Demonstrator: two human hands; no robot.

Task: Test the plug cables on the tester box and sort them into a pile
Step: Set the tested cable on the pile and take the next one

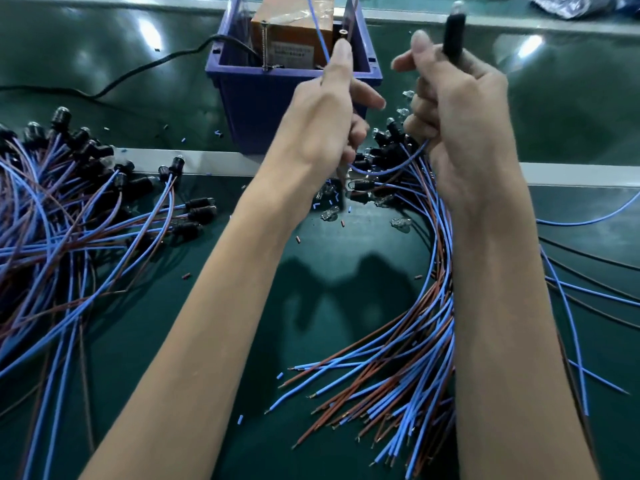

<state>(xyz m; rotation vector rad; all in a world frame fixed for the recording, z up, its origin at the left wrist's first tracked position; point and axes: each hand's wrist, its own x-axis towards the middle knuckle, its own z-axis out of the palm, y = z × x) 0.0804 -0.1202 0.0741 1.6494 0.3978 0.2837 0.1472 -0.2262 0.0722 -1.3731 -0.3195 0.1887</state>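
The tester box (242, 95) is a blue bin holding an orange block (291, 32) with upright metal contacts, at top centre. My left hand (325, 109) pinches a blue wire (317, 27) that rises over the box. My right hand (457, 116) grips a black plug (453, 36) tipped with a small clear bulb, held upright to the right of the box. The wire loops between both hands below them. One pile of plug cables (69, 209) lies at the left, another (408, 341) fans out under my right forearm.
A black power cord (138, 69) runs left from the box across the green mat. Loose clear bulbs (330, 213) and cut insulation bits lie between the piles. A metal strip (207, 161) crosses the bench. Stray wires (588, 289) trail off at the right.
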